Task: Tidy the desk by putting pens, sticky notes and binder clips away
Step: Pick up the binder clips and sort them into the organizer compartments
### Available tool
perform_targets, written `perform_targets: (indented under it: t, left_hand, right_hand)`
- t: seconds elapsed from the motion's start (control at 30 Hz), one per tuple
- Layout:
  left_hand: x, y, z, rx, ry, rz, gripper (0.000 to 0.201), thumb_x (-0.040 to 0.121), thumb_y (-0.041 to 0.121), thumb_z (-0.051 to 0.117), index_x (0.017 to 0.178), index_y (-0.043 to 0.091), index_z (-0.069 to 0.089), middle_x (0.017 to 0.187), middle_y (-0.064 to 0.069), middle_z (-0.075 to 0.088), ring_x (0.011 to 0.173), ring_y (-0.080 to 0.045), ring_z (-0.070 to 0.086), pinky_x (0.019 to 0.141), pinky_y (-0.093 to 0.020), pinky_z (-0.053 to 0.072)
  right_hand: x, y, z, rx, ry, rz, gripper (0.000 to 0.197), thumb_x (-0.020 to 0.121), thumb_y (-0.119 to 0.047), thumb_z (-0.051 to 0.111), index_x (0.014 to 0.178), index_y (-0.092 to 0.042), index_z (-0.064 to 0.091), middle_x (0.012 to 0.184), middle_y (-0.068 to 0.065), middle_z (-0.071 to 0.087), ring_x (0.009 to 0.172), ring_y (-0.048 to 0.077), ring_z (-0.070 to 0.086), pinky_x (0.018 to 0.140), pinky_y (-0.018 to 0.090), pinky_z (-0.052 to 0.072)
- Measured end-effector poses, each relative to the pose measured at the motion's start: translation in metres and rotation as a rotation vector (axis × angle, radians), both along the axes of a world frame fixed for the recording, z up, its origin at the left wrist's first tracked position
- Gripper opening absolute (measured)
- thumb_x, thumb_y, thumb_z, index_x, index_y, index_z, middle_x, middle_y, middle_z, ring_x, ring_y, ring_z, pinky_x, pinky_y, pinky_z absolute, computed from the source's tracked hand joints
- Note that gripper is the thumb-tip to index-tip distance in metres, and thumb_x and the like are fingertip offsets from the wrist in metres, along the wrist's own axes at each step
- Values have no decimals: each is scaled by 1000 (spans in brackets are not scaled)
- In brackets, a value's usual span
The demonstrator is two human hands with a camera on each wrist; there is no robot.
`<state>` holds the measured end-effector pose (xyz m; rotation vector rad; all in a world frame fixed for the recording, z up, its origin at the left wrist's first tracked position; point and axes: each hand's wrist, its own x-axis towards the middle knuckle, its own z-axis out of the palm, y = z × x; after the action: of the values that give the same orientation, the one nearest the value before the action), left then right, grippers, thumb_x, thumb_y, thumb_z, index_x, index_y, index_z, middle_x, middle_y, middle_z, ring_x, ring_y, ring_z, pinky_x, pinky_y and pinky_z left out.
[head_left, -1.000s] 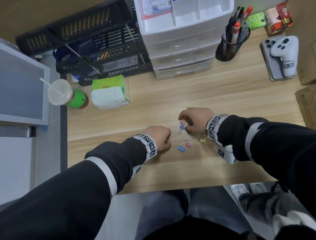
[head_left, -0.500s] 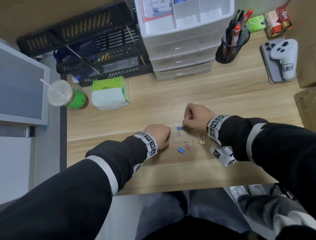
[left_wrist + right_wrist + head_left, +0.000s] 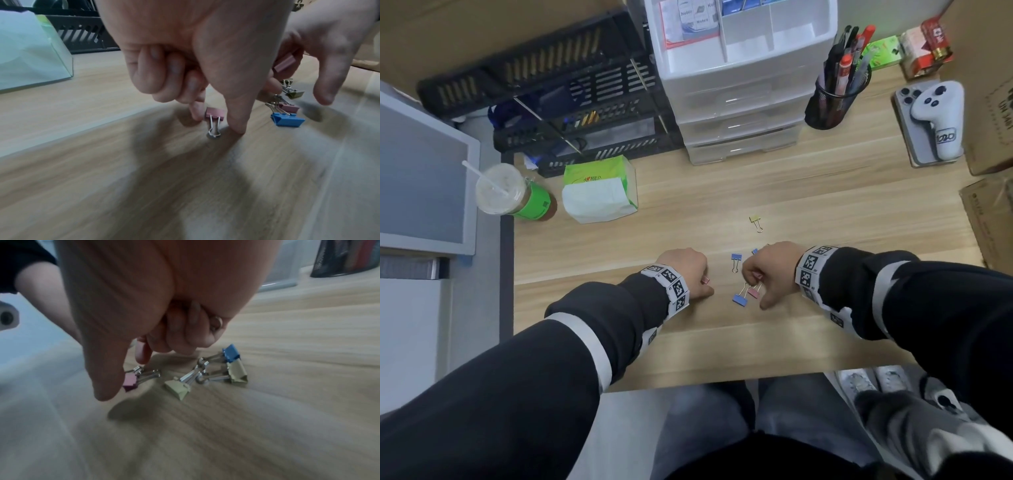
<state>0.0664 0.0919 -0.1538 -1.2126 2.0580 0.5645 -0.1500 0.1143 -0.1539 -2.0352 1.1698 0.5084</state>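
Several small binder clips lie on the wooden desk (image 3: 825, 212). My left hand (image 3: 706, 286) pinches a pink binder clip (image 3: 214, 112) between fingertip and thumb, its wire handles hanging to the desk. My right hand (image 3: 753, 287) is curled, with another pink clip (image 3: 284, 64) tucked in its fingers, and its thumb and forefinger reach down at a pink clip (image 3: 130, 381) beside a blue clip (image 3: 739, 300). Two yellow clips (image 3: 179, 388) and a blue one (image 3: 231, 352) lie under the right palm. One yellow clip (image 3: 755, 220) lies farther out, and a blue clip (image 3: 736, 257) lies between the hands.
A white drawer unit (image 3: 739, 102) stands at the back, with a black mesh pen cup (image 3: 835, 99) to its right and black trays (image 3: 571, 102) to its left. A tissue pack (image 3: 599, 188) and a lidded drink (image 3: 503, 192) sit at the left. Cardboard boxes (image 3: 993, 219) line the right edge.
My right hand has moved nearer to me, down over the blue and pink clips, uncovering the far yellow clip. The left hand has stayed in place with its pink clip.
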Motion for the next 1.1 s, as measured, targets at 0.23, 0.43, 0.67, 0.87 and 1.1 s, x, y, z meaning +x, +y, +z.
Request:
perform_targets:
  t: [0.23, 0.43, 0.67, 0.87, 1.1]
  left_hand:
    - [-7, 2, 1, -29, 56, 74, 35, 82, 54, 64, 73, 20, 64, 73, 2, 62, 73, -24, 62, 60, -28, 42]
    - [-9, 1, 3, -19, 116, 99, 25, 84, 35, 58, 69, 16, 56, 66, -1, 54, 71, -30, 60, 56, -28, 40]
    - [-7, -9, 12, 8, 280, 350, 31, 93, 41, 53, 103, 12, 52, 95, -6, 66, 86, -29, 62, 80, -39, 53]
    - [-18, -32, 46, 75, 470, 552, 23, 92, 31, 59, 78, 20, 44, 85, -5, 62, 77, -22, 52, 72, -35, 43]
    - [-40, -59, 93, 11, 641, 580, 19, 93, 29, 59, 81, 18, 49, 68, 7, 54, 62, -11, 46, 61, -29, 38]
  right_hand:
    - [8, 7, -4, -100, 20, 20, 26, 70, -43, 75, 85, -30, 59, 70, -14, 50, 74, 12, 52, 54, 22, 29]
    - [3, 8, -3, -84, -13, -124, 19, 71, -41, 66, 78, -25, 59, 71, -12, 55, 73, 15, 56, 58, 23, 36]
    - [-2, -14, 22, 439, -384, -926, 28, 84, -30, 53, 62, -13, 51, 66, 8, 52, 45, 15, 44, 41, 21, 37]
    - [-4, -32, 41, 1106, -835, -1212, 11, 64, -22, 49, 59, -13, 47, 59, 8, 45, 40, 9, 20, 37, 12, 10]
    - [-5, -45, 64, 1161, -1097, -1307, 21, 79, -17, 37, 79, -9, 57, 65, 6, 46, 48, 15, 40, 38, 16, 25]
